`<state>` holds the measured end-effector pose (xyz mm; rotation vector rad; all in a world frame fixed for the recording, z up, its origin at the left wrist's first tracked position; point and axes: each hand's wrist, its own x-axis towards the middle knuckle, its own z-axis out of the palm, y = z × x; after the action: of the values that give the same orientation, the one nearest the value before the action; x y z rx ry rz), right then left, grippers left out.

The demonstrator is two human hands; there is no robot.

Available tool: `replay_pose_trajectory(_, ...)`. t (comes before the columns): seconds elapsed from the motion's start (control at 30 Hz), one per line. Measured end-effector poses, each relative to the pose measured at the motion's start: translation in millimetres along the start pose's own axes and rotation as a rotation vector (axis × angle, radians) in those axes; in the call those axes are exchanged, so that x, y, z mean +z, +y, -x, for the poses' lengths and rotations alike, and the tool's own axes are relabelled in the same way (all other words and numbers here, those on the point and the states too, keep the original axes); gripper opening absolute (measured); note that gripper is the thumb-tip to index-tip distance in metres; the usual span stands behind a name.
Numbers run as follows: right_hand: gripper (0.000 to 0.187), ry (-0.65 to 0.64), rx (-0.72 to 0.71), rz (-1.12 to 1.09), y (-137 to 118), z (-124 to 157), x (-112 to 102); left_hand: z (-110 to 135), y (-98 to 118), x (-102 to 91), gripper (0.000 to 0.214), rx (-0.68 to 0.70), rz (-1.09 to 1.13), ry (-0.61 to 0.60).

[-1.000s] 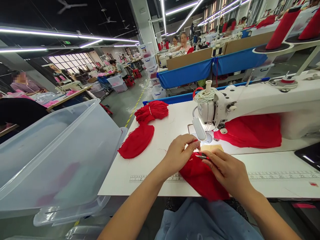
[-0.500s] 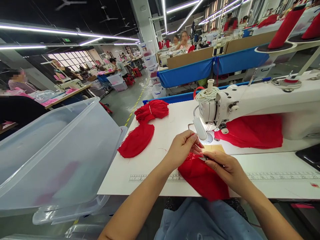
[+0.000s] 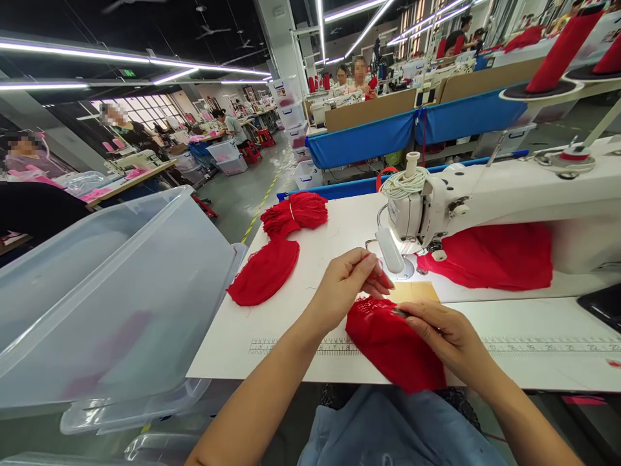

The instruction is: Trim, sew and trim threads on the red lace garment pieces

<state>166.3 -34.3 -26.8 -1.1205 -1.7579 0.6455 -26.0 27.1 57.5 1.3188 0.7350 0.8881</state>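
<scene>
My left hand (image 3: 350, 275) is raised just left of the presser area, thumb and fingertips pinched together on what looks like a fine red thread. Below it, on the table's front edge, lies a red fabric piece (image 3: 392, 346) with a lacy upper border. My right hand (image 3: 444, 330) is at this fabric's right side, fingers wrapped round small thread snips (image 3: 400, 313); only their metal end shows. Behind both hands stands the white sewing machine (image 3: 504, 194), with more red fabric (image 3: 495, 255) under its arm.
A curved red piece (image 3: 266, 272) and a tied red bundle (image 3: 295, 212) lie on the table's left. A large clear bin (image 3: 194, 259) borders that side. A tan patch (image 3: 416, 292) sits before the needle plate. Red thread cones (image 3: 565, 52) stand at upper right.
My left hand has moved slightly left and up, away from the fabric. The snips have drawn right, their blades now less visible. The red piece stays on the table edge.
</scene>
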Motion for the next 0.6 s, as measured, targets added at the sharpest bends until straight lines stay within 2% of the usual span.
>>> replay_pose_trajectory(0.07, 0.023, 0.064, 0.050, -0.005, 0.0, 2.6, -1.2, 11.8, 5.3, -6.4, 0.028, 0.052, 0.025, 0.019)
replay_pose_trajectory(0.13, 0.035, 0.106, 0.136, 0.051, 1.4, 3.9, 2.5, 23.2, 8.0, -13.3, 0.028, 0.068, 0.009, 0.025)
replay_pose_trajectory(0.17, 0.039, 0.098, 0.178, 0.088, 2.3, 3.8, 5.9, 28.5, 8.6, -16.8, 0.028, 0.065, -0.013, 0.027)
replay_pose_trajectory(0.23, 0.032, 0.060, 0.245, 0.134, 4.0, 2.5, 13.3, 38.9, 9.5, -24.6, 0.028, 0.062, -0.069, 0.060)
replay_pose_trajectory(0.3, 0.026, 0.055, 0.298, 0.144, 4.7, 0.0, 18.1, 51.1, 12.2, -35.0, 0.029, 0.097, -0.107, 0.181)
replay_pose_trajectory(0.4, 0.028, 0.104, 0.354, 0.130, 4.4, -4.2, 17.5, 74.7, 21.7, -58.0, 0.035, 0.181, -0.124, 0.449)
replay_pose_trajectory(0.5, 0.030, 0.106, 0.413, 0.148, 4.0, -7.7, 13.0, 102.1, 32.6, -87.1, 0.039, 0.166, -0.163, 0.666)
replay_pose_trajectory(0.57, 0.031, 0.110, 0.465, 0.222, 4.7, -8.7, 10.6, 122.7, 35.4, -103.9, 0.043, 0.122, -0.227, 0.745)
replay_pose_trajectory(0.6, 0.031, 0.112, 0.490, 0.269, 5.5, -8.7, 9.4, 134.2, 34.4, -109.5, 0.047, 0.048, -0.278, 0.728)
